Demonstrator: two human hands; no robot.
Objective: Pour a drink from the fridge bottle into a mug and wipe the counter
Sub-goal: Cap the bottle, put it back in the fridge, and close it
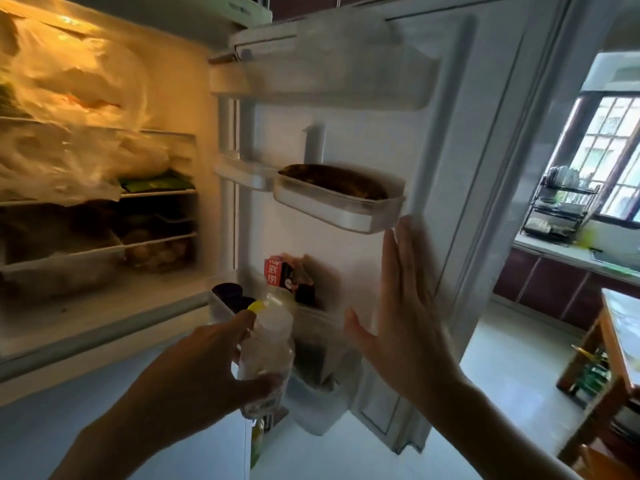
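The fridge stands open, its lit shelves on the left and its door (446,140) swung out in the middle. My left hand (207,358) grips a clear plastic bottle (268,336) with a yellow cap, held just in front of the lowest door shelf (311,407). My right hand (407,306) lies flat with straight fingers on the inner face of the door, below a small door bin (341,209). No mug is in view.
Bagged food fills the fridge shelves (79,140). A red carton (277,275) and dark jars stand in the lower door shelf. At the right are a counter (568,254) with a dish rack (561,206) under a window, and a wooden table (620,344).
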